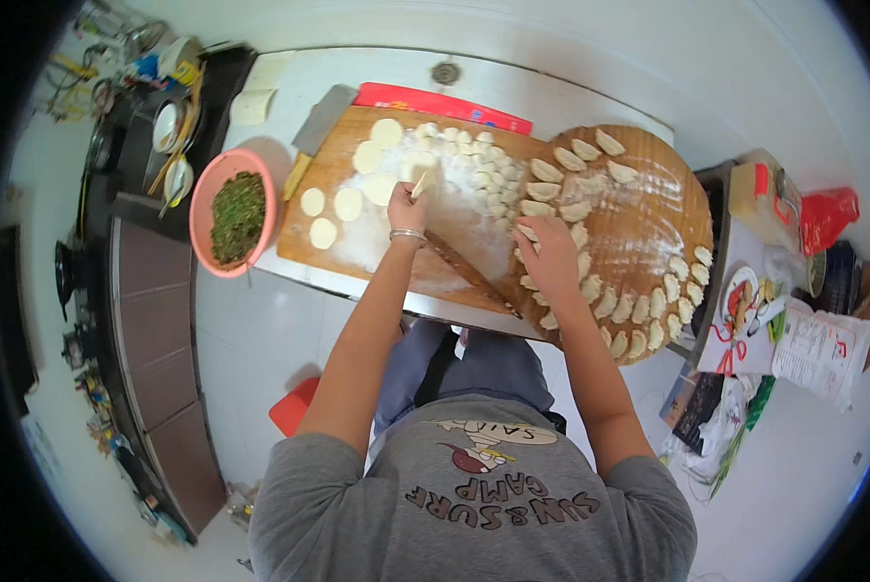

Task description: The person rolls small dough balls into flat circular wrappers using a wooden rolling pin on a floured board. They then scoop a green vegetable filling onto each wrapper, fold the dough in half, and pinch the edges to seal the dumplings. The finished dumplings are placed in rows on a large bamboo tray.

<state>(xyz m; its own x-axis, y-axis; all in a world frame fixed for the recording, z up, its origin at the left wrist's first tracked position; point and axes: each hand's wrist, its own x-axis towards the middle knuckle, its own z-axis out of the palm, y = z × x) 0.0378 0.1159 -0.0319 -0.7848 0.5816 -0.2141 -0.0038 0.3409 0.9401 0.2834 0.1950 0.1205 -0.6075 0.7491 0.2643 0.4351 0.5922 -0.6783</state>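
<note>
My left hand [407, 209] is closed over the floured wooden board [299, 228], with a thin pale stick-like thing [419, 183] showing past its fingers. Its exact kind is too small to make out. Beside that wrist, a dark rolling pin [474, 274] lies slanted across the board. Round dough wrappers [348, 204] are spread at the left, and small dough pieces [493, 179] crowd the upper right. At the edge of the round wooden board [639, 233], my right hand [548, 254] pinches a pale dumpling [527, 233], partly hidden by the fingers. Several shaped dumplings [622, 308] line that round board.
A pink bowl [196, 218] of chopped green filling stands left of the boards. A cleaver [323, 121] lies at the rectangular board's upper left corner, near a long red packet [440, 105]. At the right are a plastic container [760, 202] and a white bag [821, 344].
</note>
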